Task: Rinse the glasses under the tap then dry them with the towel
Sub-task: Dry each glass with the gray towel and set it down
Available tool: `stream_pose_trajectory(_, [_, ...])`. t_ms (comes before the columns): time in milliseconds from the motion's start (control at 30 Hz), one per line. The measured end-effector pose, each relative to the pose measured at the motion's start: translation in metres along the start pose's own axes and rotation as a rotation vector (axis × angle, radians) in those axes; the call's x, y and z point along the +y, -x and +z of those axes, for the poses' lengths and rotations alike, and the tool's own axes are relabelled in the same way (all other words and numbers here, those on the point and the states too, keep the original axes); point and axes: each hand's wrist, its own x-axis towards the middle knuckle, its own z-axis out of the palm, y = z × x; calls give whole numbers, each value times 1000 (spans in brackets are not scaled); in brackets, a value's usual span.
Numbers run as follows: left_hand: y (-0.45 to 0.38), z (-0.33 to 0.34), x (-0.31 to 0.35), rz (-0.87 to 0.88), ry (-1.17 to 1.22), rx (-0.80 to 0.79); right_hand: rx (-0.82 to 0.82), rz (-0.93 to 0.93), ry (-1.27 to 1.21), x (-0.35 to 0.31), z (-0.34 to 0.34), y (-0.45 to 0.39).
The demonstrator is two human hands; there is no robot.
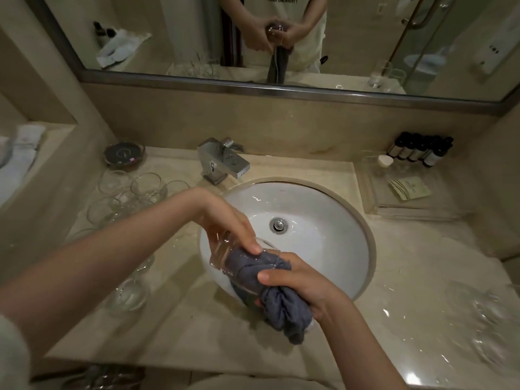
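Nearest me, my right hand (298, 282) pinches a bunched grey towel (277, 302) stuffed into the clear glass (239, 263), which my left hand (225, 220) grips, tilted on its side, over the white sink's (323, 209) near rim. Inside the glass sits only towel. On the beige marble tabletop (197, 327), empty glasses (132, 190) cluster at left, more lie blurred at right, beneath a chrome tap (222, 161) and mirror (281, 38).
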Motion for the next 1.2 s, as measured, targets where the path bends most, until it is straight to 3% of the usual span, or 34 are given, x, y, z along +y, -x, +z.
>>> stream_pose_trajectory(200, [-6,-5,1,-78,-75,-146,-51,17,9,2,1,-4])
stream_pose_trajectory(400, [11,-7,-31,89,71,4,-7,-103,-240,-2,-4,-6])
stream_pose_trajectory(500, [25,-7,-58,210,217,206,131,-100,-404,-2,-8,-2])
stream_pose_trajectory(633, [35,4,-102,473,534,631,224,-34,-503,1,-10,-2])
stream_pose_trajectory(733, [37,15,-123,545,600,939,248,-11,-544,6,-7,-6])
stream_pose_trajectory(867, [34,24,-143,521,615,1147,260,23,-549,11,-7,-11])
stream_pose_trajectory(1000, [23,27,-160,358,486,1335,264,30,-574,16,-9,-15])
stream_pose_trajectory(1200, [6,28,-168,217,321,1491,299,1,-631,20,-12,-15])
